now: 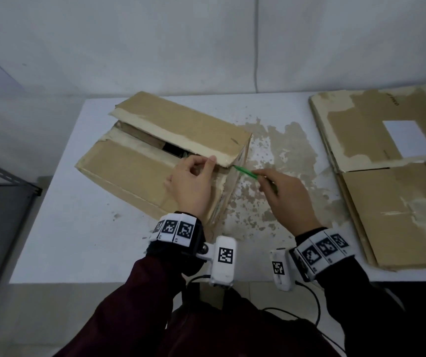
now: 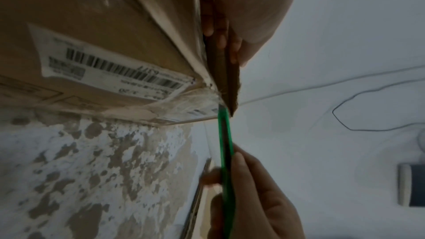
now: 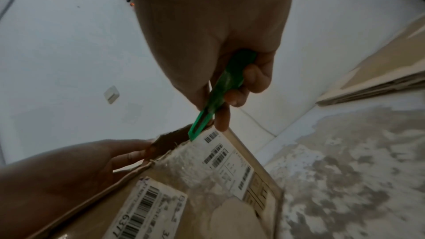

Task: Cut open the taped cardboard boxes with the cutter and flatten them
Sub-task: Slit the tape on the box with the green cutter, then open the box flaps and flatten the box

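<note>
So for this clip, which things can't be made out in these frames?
- Blade of the green cutter: head view too small; both wrist views show its tip at the cardboard box corner, blade not discernible.
- Box contents: dark gap between the flaps, head view.
- Shipping label text: blurred, wrist views.
- Flattened cardboard: cut off by the right edge, head view.
- Left hand fingertips: behind the flap.

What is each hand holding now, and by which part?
The right hand grips the green cutter by its handle's rear. The left hand pinches the far top flap's edge on the cardboard box.
</note>
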`<state>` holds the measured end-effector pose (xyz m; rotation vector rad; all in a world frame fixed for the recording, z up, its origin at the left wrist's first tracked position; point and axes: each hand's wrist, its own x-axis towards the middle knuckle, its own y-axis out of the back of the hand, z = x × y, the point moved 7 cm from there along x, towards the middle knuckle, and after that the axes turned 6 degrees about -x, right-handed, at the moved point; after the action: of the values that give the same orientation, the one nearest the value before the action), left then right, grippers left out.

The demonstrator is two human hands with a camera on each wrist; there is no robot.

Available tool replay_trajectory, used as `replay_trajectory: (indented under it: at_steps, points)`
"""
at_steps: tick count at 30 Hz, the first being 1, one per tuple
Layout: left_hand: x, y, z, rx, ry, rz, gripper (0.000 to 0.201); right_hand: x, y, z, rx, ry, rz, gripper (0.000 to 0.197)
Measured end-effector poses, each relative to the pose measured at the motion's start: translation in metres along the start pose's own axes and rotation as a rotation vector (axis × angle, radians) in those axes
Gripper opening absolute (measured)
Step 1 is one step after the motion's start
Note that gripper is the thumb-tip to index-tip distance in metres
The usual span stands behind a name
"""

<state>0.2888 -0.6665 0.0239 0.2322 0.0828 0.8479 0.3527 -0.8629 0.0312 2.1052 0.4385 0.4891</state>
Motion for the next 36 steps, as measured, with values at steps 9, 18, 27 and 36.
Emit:
replay_trajectory:
  at_steps: [9,18,27,36]
  points:
    - [-0.005,0.001,0.008,0.282,-0.119,-0.034,0.02,-0.034,-0.036,0.1,0.21,-0.623,-0.084,0.018]
    - [-0.005,-0.007,0.009,0.472,-0.19,-0.06,0.021,-0.048,-0.065,0.138,-0.124,-0.639,-0.119,0.026]
    - [-0.006,-0.009,0.012,0.526,-0.243,-0.103,0.02,-0.017,-0.022,0.068,-0.008,-0.224,0.144,0.044]
    - [0.002,-0.002,0.011,0.448,-0.34,-0.324,0.023,0.036,-0.021,-0.042,-0.134,0.343,-0.089,0.053]
